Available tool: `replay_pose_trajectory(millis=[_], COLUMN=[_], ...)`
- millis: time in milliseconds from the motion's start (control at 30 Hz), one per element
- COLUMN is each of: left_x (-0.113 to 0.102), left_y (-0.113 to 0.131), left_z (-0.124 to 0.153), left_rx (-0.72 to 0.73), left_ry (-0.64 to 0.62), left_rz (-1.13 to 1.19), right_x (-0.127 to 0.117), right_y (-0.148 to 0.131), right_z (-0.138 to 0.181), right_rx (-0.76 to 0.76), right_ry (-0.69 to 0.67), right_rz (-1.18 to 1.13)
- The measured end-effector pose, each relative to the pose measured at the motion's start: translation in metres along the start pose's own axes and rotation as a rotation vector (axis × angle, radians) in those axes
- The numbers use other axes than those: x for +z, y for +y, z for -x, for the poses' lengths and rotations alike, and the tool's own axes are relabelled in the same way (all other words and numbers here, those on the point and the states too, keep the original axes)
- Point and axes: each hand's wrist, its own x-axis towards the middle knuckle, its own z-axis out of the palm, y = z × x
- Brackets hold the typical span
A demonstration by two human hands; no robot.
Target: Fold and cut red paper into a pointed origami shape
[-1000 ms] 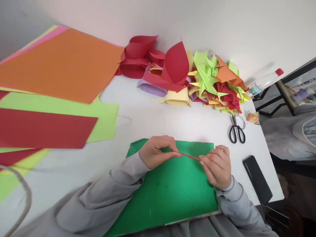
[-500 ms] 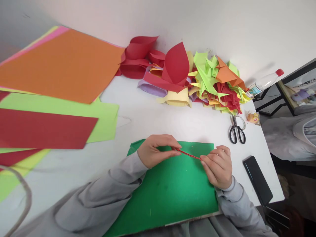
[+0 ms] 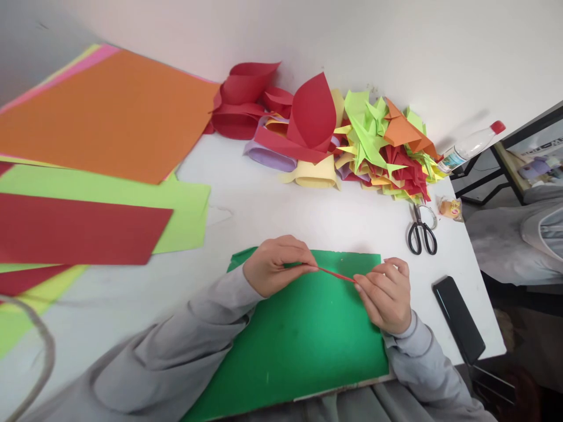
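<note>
A narrow red strip, seen edge-on and probably folded paper [image 3: 336, 274], stretches between my two hands above a green board [image 3: 308, 328]. My left hand [image 3: 281, 265] pinches its left end between thumb and fingers. At the lower right end, my right hand [image 3: 387, 296] grips it with thumb and forefinger, the other fingers curled. Part of the strip is hidden inside both hands. Black-handled scissors [image 3: 422, 234] lie on the table to the right of the hands, beside a clear roll of tape [image 3: 428, 217].
Coloured sheets, an orange one [image 3: 114, 111] on top, cover the left. Along the wall stand rolled red paper shapes [image 3: 314, 114] and a heap of folded paper pieces [image 3: 373, 135]. A bottle [image 3: 470, 146], a small packet [image 3: 449, 208] and a black phone [image 3: 458, 319] sit at the right.
Both hands keep their pinch on the red strip. They have shifted slightly left, and the left fingers have closed a little further over the strip's end.
</note>
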Motion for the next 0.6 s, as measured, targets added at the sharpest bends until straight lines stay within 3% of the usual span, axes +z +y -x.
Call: replay_pose_trajectory(millis=[100, 267, 467, 600], left_x=[0.001, 0.004, 0.016, 0.033], left_y=[0.002, 0.004, 0.01, 0.02], left_z=[0.0, 0.001, 0.007, 0.01], left_rx=[-0.004, -0.146, -0.133, -0.202], left_ry=[0.046, 0.113, -0.011, -0.012], left_rz=[0.018, 0.243, 0.529, 0.503], right_x=[-0.001, -0.001, 0.0, 0.004], right_y=[0.0, -0.001, -0.011, -0.022], right_z=[0.0, -0.001, -0.006, -0.008], right_rx=[0.004, 0.074, 0.237, 0.428], right_ry=[0.003, 0.029, -0.038, -0.014], right_rz=[-0.008, -0.13, -0.502, -0.715])
